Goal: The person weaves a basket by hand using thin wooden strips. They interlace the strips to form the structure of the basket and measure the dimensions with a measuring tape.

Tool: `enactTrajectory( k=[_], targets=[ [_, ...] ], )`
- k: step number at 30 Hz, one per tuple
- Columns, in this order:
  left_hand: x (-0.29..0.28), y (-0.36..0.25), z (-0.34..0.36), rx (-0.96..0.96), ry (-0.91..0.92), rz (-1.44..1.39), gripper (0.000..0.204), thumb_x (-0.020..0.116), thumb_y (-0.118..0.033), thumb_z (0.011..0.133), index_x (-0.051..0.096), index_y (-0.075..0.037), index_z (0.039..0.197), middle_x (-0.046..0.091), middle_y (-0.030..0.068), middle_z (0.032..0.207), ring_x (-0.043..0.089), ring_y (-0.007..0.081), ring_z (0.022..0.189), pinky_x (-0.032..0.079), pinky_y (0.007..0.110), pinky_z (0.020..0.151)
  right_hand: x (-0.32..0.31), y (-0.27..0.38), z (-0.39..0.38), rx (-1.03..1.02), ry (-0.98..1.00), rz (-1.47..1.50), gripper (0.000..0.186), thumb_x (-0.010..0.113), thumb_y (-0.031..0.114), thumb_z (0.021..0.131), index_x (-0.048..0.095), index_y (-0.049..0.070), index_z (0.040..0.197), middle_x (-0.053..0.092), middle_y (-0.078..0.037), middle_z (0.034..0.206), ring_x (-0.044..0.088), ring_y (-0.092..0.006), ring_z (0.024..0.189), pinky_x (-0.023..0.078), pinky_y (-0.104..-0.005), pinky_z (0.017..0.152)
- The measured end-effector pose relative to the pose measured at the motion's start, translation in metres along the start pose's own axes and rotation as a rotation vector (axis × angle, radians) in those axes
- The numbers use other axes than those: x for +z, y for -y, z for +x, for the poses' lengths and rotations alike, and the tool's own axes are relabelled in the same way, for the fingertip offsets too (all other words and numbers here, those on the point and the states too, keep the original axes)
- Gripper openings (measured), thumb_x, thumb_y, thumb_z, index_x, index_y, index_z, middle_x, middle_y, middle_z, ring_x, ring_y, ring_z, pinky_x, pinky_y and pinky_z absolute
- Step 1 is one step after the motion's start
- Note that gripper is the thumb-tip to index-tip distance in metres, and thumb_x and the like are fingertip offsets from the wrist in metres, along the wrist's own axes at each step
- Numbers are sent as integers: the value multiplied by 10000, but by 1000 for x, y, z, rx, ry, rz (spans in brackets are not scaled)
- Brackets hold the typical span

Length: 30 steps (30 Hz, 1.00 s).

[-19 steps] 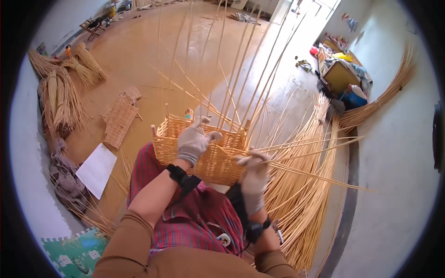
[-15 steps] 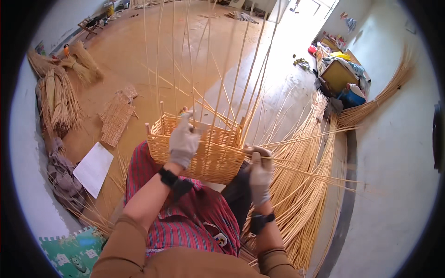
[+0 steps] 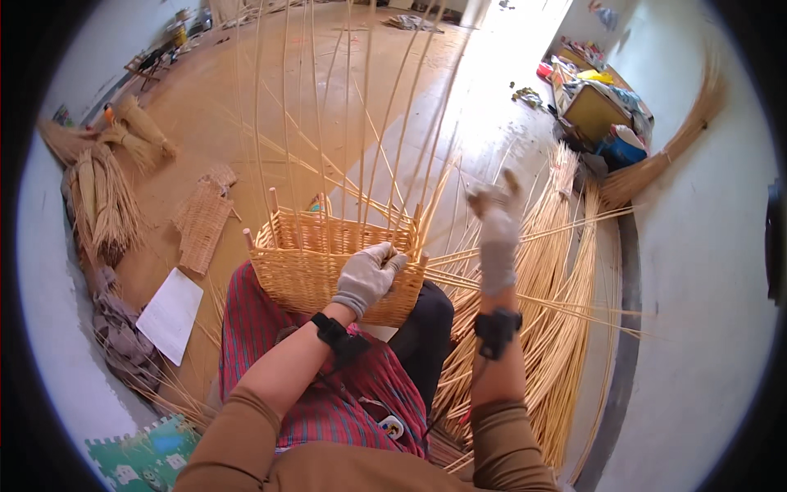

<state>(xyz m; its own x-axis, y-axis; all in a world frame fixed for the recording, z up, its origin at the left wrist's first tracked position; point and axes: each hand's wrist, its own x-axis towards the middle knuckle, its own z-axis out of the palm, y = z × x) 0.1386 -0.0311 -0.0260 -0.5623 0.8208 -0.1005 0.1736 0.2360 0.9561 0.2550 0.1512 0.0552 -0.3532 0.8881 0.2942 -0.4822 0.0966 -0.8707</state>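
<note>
A woven rattan basket (image 3: 311,271), with short corner posts and tall upright canes (image 3: 366,123), rests on my lap. My gloved left hand (image 3: 369,275) pinches the front wall near the basket's right corner, thumb and fingers closed there. Long loose weaving strands (image 3: 533,299) extend rightward from that corner. My gloved right hand (image 3: 496,213) is raised to the right of the basket, above those strands; its fingers are smeared by motion, so I cannot tell what, if anything, they hold.
Cane bundles lie on the floor at right (image 3: 549,377) and left (image 3: 106,197). A woven panel (image 3: 201,234), white board (image 3: 168,316), crumpled cloth (image 3: 123,336) and green mat (image 3: 139,455) lie leftward. A cluttered cabinet (image 3: 594,115) and standing bundle (image 3: 680,143) are by the right wall.
My left hand has moved right and down along the basket's front wall. My right hand has left the corner and risen up and to the right. The basket sits slightly further left.
</note>
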Motion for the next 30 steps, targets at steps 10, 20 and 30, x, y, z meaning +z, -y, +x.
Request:
enactTrajectory(
  k=[10,20,30],
  targets=[
    [-19,-21,-41,823,-246,973,725,798,-291,799,551,-185,1472,620,18,1432,562,300,1317,272,582,1197,-83,-43,-53,81,-233,-143,125,496,156,1101,508,73,1194,557,-19,773,614,-129,683,635,-382,746],
    [-8,12,-20,857,-173,1037,725,742,-384,784,558,-321,1482,646,-38,1075,637,168,935,339,563,1139,-41,14,-95,-66,-73,-251,276,442,190,1121,509,47,1347,464,17,677,519,-110,625,570,-316,679],
    [-1,15,-40,720,-153,409,425,512,-246,1037,560,-143,1447,654,36,1197,600,225,1166,376,559,1128,51,-9,-152,-34,536,-348,500,734,-73,837,631,6,1320,620,-143,1344,631,-223,1173,523,-352,994]
  ],
)
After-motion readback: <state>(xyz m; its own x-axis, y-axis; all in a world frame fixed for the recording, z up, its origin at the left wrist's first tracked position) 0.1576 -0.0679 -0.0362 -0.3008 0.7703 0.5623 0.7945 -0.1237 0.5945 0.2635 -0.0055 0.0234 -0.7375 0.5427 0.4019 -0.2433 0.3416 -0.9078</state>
